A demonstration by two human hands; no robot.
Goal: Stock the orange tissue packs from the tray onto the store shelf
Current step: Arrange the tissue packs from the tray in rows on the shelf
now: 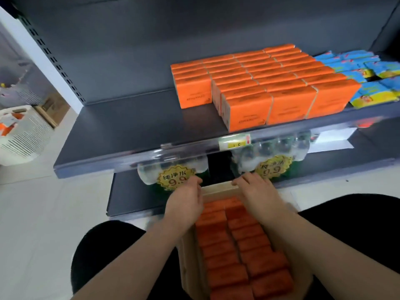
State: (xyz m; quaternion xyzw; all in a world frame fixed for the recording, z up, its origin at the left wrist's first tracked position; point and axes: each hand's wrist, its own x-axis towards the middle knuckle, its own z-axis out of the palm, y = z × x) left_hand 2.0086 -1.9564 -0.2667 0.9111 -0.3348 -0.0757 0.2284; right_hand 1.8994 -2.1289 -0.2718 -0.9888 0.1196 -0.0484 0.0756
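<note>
A cardboard tray (188, 256) sits between my knees, filled with two rows of several orange tissue packs (236, 252). My left hand (186, 202) rests at the tray's far left corner, fingers reaching over the far rim. My right hand (255, 191) lies over the far right corner, fingertips on that rim. Neither hand holds a pack. On the dark grey shelf (129, 131) above, several orange tissue packs (268, 83) stand in neat rows toward the right.
Blue and yellow packs (372, 81) lie right of the orange rows. The shelf's left half is bare. Shrink-wrapped water bottles (173, 176) with yellow 9.9 price tags sit on the lower shelf. A white basket (23, 135) and a cardboard box (54, 109) stand on the floor at left.
</note>
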